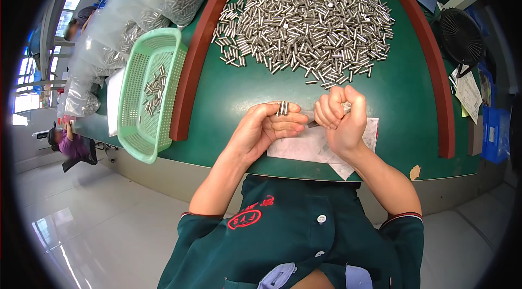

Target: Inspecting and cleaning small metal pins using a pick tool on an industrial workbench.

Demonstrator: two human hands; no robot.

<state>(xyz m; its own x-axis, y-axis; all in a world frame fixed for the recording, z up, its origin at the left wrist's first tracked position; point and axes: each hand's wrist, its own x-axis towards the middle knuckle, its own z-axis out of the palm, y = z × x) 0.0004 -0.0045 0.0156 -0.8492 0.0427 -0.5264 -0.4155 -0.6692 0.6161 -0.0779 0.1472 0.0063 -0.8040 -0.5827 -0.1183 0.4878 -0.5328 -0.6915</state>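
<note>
pins [304, 25] mostly in the heap, only a small batch in the green basket [143, 152]

work looks to be at an early stage, judging by where the metal lies. by far the larger share of the short, shiny pins is in one broad heap at the far side of the green tabletop [244, 83], inside a red-brown frame [191, 74] that is open toward the person. a much smaller loose batch lies in the green basket, just outside the frame's left rail.

a few pins sit side by side across the fingers of the left hand [259, 132], which is turned palm up and loosely spread, not clenched. the right hand [346, 119] is closed into a fist just beside it; something small shows between thumb and forefinger, but what it grips cannot be told. both hands are over a pale sheet [296, 149] near the table's front edge.

clear plastic bags [182, 4] beyond the basket hold many metal pieces. whether these are finished or waiting, the view does not show, so an exact share done cannot be given.
</note>
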